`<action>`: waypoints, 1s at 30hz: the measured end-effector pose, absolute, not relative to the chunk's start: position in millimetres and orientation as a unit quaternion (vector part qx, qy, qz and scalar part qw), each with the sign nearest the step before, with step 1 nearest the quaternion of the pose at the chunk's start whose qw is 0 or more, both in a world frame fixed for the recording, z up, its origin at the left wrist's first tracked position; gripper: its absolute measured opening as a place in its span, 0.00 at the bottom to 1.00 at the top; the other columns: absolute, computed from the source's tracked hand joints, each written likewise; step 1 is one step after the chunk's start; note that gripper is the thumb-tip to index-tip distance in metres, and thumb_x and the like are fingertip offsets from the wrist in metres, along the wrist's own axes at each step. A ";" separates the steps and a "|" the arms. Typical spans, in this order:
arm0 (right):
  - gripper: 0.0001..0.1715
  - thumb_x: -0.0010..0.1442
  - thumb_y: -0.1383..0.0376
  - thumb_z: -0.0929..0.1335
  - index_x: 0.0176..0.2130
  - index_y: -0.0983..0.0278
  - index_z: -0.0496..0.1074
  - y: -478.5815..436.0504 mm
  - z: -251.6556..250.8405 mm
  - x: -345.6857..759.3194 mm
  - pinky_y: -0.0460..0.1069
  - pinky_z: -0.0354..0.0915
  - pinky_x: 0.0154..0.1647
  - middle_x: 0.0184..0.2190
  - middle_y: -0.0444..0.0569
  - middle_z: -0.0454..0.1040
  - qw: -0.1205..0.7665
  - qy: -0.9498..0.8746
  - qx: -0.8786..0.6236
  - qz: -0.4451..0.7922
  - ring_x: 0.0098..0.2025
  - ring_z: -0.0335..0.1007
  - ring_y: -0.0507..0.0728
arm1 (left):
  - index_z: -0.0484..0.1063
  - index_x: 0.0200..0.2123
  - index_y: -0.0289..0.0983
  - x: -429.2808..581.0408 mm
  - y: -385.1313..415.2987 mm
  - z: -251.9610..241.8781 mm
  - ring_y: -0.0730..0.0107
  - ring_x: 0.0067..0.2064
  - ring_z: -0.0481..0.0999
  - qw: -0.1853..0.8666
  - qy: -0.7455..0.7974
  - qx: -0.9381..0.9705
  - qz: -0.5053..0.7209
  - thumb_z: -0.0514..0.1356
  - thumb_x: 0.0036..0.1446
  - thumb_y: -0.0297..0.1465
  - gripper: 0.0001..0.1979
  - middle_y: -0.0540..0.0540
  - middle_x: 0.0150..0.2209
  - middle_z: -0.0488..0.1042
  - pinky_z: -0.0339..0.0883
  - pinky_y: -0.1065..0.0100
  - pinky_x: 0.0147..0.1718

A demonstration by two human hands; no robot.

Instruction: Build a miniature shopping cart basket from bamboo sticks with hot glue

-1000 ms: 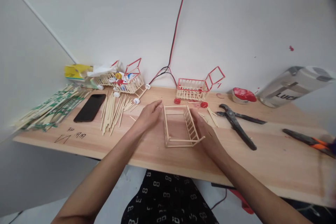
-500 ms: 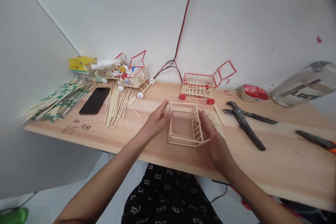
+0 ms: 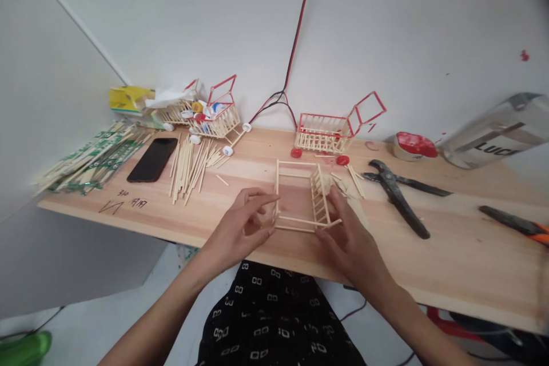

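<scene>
An unpainted stick frame point(image 3: 300, 194), box-shaped with a ladder-like right side, sits on the wooden table point(image 3: 450, 263) in front of me. My left hand point(image 3: 240, 229) is at its near left corner, fingers curled and fingertips touching the frame's left edge. My right hand point(image 3: 349, 237) grips the near right corner, fingers on the ladder side. Both hands hold the frame at its near end.
Behind stand a red-rimmed stick cart point(image 3: 330, 131) and another cart point(image 3: 210, 117) filled with caps. Loose sticks point(image 3: 189, 166), a black phone point(image 3: 153, 159) and packed sticks point(image 3: 90, 163) lie left. Black pliers point(image 3: 398, 194), a red lid point(image 3: 414, 146), an orange-handled tool point(image 3: 514, 222) and a grey canister point(image 3: 497, 134) lie right.
Both hands have drawn back from the frame's far sides to its near corners, and the left fingers have curled. The frame has shifted slightly.
</scene>
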State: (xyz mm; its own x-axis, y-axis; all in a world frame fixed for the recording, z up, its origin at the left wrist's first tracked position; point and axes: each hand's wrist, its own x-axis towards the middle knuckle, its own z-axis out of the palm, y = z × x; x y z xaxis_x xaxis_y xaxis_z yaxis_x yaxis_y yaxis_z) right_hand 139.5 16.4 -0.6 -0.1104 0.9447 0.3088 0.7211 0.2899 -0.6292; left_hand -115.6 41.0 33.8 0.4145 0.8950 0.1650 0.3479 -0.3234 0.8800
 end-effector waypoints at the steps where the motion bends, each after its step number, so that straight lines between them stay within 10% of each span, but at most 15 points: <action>1: 0.42 0.63 0.56 0.64 0.69 0.58 0.44 15.4 -1.7 139.0 0.62 0.59 0.63 0.68 0.55 0.52 0.338 -0.732 -0.573 0.146 0.68 0.51 0.63 | 0.66 0.57 0.49 -113.4 38.8 31.8 0.70 0.45 0.72 0.404 0.421 0.740 0.336 0.60 0.58 0.27 0.24 0.44 0.55 0.61 0.73 0.67 0.41; 10: 0.24 0.66 0.57 0.60 0.56 0.67 0.65 13.1 -9.4 128.1 0.60 0.69 0.48 0.45 0.60 0.76 0.306 -0.742 -0.594 0.067 0.47 0.73 0.65 | 0.70 0.49 0.42 -97.5 39.6 17.0 0.77 0.38 0.74 0.310 0.412 0.765 0.385 0.56 0.61 0.24 0.15 0.44 0.52 0.63 0.73 0.69 0.41; 30: 0.17 0.63 0.70 0.58 0.50 0.68 0.66 17.3 -11.3 107.2 0.61 0.63 0.46 0.41 0.61 0.74 0.260 -0.732 -0.630 -0.014 0.51 0.67 0.68 | 0.72 0.43 0.39 -95.9 39.1 9.1 0.66 0.50 0.73 0.221 0.408 0.777 0.425 0.57 0.60 0.22 0.10 0.42 0.48 0.69 0.70 0.68 0.44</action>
